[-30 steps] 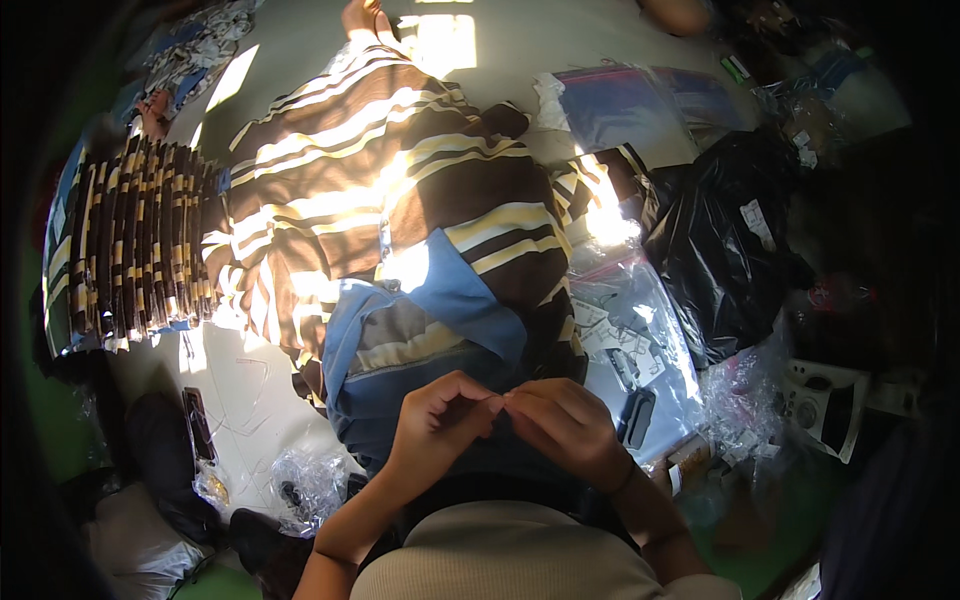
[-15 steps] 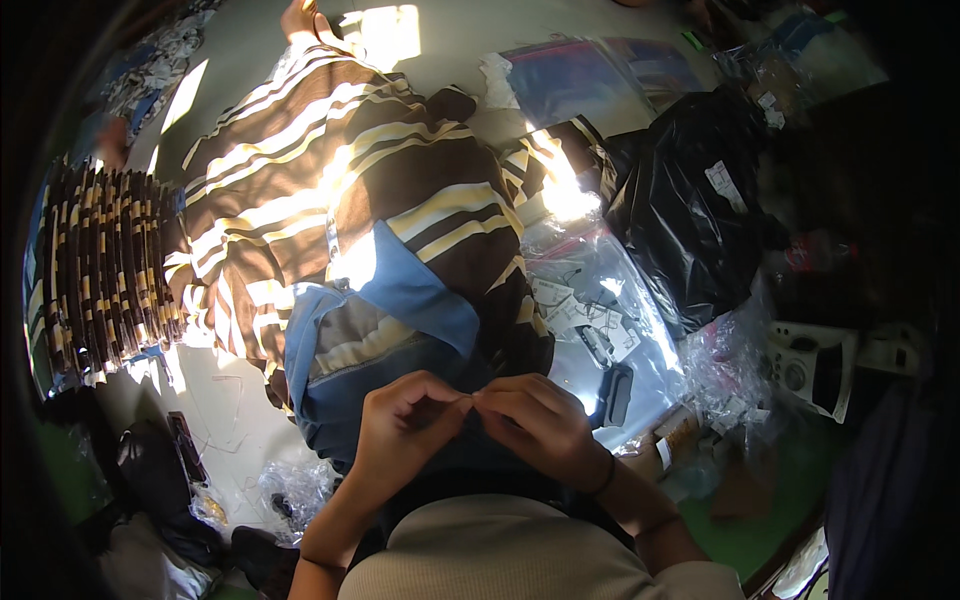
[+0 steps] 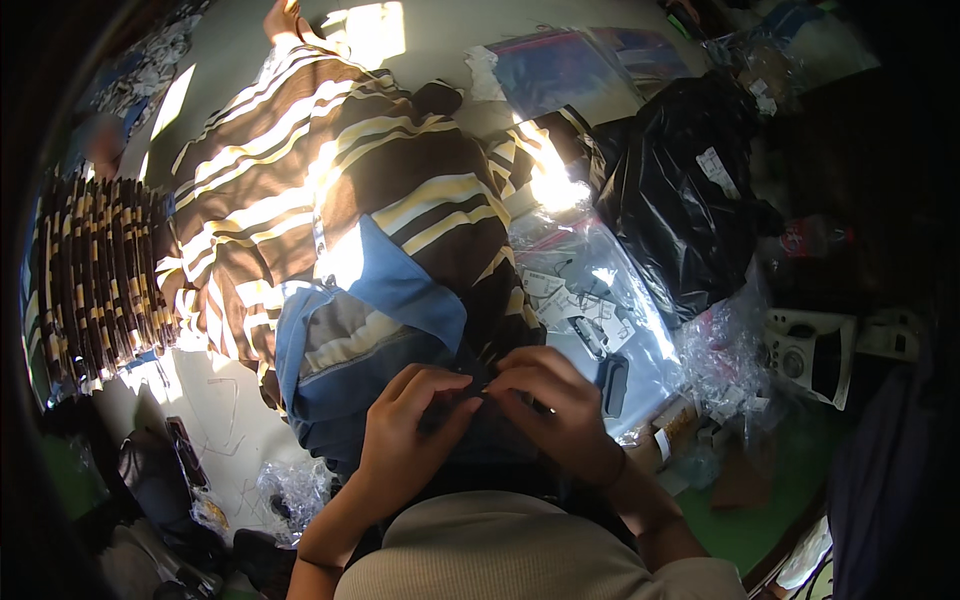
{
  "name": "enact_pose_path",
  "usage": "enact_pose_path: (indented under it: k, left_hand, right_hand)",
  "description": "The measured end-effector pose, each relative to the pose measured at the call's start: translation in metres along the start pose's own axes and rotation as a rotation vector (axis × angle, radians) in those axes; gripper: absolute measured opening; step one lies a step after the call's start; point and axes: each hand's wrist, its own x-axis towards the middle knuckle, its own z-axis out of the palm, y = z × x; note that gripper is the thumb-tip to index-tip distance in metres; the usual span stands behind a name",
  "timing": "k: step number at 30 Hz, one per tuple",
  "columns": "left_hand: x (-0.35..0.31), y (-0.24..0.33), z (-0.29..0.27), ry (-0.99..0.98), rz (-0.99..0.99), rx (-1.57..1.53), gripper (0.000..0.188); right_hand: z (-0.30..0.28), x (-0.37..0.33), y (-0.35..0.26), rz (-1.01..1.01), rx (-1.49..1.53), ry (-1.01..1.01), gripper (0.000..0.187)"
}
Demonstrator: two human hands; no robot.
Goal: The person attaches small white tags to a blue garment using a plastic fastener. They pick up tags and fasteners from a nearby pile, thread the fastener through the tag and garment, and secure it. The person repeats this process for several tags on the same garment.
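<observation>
A brown shirt with white, yellow and black stripes lies spread out before me, its blue collar nearest my body. Both hands are above the blue cloth at its near end. The thumb and index finger of my left hand stand apart, with nothing visible between them. Beside it, the thumb and index finger of my right hand are pinched together. A tiny dark speck shows at their tips, too small to name.
Folded striped garments stand in a row at left. To the right are a clear plastic bag, white tags, a dark oblong object, a black plastic bag, crumpled clear wrap and a white appliance.
The fingertips of my two hands, together before, have come slightly apart. My left thumb and index finger have opened. The whole view has shifted a little; the shirt lies as before.
</observation>
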Motion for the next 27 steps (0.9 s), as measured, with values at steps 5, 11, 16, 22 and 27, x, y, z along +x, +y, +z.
enact_pose_path:
  k: [5,11,16,22,27]
  left_hand:
    - [0.008,-0.011,-0.002,0.025,0.123,0.144,0.034]
    - [0.006,-0.023,0.015,-0.221,0.263,0.640,0.056]
    - [0.003,-0.025,0.027,-0.186,0.251,0.736,0.057]
    - [0.004,-0.024,0.026,-0.190,0.244,0.740,0.055]
    - [0.005,-0.025,0.025,-0.199,0.259,0.735,0.055]
  right_hand:
    - [-0.043,-0.029,0.084,0.424,-0.072,0.212,0.010]
    - [-0.041,-0.064,0.187,0.708,-0.091,0.300,0.011]
    - [-0.033,-0.065,0.198,0.560,-0.288,0.224,0.011]
    - [-0.026,-0.056,0.194,0.610,-0.325,0.158,0.011]
    - [-0.022,-0.053,0.195,0.674,-0.083,0.255,0.009]
